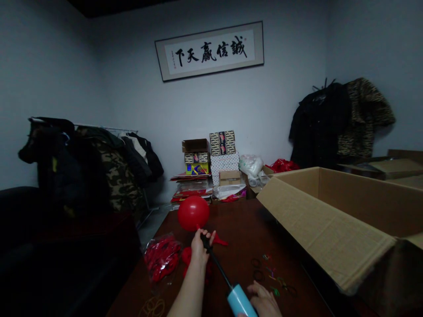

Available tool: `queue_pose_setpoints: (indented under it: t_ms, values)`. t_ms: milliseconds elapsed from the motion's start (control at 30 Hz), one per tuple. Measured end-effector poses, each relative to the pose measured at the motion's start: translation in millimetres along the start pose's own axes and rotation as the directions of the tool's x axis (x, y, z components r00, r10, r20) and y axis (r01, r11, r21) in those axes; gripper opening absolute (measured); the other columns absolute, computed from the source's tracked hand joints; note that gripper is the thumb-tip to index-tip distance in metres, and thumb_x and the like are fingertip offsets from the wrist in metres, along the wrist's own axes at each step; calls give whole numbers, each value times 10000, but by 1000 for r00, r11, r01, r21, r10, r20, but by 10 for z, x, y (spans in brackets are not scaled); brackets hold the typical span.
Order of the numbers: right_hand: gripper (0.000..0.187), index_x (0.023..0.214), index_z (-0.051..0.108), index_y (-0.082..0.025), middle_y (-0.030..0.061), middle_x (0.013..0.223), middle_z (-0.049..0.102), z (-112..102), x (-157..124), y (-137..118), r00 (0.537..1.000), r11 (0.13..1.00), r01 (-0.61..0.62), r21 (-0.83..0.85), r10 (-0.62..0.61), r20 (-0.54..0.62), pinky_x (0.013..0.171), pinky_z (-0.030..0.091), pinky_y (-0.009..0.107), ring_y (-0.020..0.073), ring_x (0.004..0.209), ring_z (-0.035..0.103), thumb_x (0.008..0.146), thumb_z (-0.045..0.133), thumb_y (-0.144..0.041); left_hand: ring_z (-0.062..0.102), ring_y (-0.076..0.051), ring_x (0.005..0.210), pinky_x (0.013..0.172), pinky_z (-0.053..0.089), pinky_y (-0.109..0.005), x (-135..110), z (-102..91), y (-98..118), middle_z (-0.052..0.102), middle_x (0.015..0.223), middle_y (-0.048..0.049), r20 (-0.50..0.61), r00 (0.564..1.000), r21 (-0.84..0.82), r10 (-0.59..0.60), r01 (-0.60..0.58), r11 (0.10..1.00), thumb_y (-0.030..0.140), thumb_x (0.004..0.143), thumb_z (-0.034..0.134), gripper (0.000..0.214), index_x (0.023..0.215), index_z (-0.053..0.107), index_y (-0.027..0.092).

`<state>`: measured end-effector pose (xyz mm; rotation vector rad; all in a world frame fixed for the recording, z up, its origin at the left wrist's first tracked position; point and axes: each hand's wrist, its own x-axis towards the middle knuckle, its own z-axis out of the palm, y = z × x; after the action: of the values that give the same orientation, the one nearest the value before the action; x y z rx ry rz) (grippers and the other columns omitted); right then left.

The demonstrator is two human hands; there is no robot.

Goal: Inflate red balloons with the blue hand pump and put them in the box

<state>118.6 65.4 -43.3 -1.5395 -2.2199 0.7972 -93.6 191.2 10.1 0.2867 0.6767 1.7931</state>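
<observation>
A round red balloon [193,213] stands inflated on the nozzle of a hand pump with a pale blue barrel [238,300] and a black shaft. My left hand [201,248] is shut around the balloon's neck and the pump's black tip, above the dark wooden table [247,229]. My right hand [262,300] grips the lower end of the blue barrel, at the bottom edge of the view. A clear plastic bag of red balloons [161,257] lies left of my left forearm, with loose red balloons [187,255] beside it.
Small coloured and dark rubber bands [264,273] lie on the table right of the pump. A large open cardboard box [330,220] stands at the right. Stacked boxes and papers [223,165] sit beyond the table, and a clothes rack [115,163] stands at the left.
</observation>
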Motion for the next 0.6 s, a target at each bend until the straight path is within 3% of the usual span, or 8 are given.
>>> queue_pose_setpoints:
  t_ms: [133,233,433,600]
  values:
    - [578,770,667,-182,119,1289,479,-5,19,-67,1000,1000,20,0,-20,-9,1036,177,574,344,1289,272,702,397,-689,617,-127,624,787,525,-415,-37,-43,-43,630,693,-41,-20,999,-34,-42,41,999,114,802,470,116,713,530,159]
    - [583,751,669,-186,115,1290,483,41,32,-14,998,999,48,-5,-48,-47,1037,183,564,343,1287,277,708,388,-695,651,-162,757,797,507,-421,-40,-80,-31,669,830,-66,3,992,-86,-125,125,988,96,786,491,96,754,556,159]
    - [582,745,666,-185,110,1288,488,77,26,97,994,996,77,35,-74,-82,1047,229,464,312,1281,301,709,380,-691,645,-143,667,768,479,-403,-54,-95,49,660,737,-6,-33,952,-4,-304,304,953,134,751,567,34,757,559,166]
    - [559,908,636,-137,144,1301,459,-22,163,-143,994,999,-27,41,31,-101,1048,235,428,290,1272,317,756,353,-594,639,-157,661,679,465,-349,-195,-19,-176,649,719,-14,-91,959,168,-268,280,945,208,747,579,68,724,536,161]
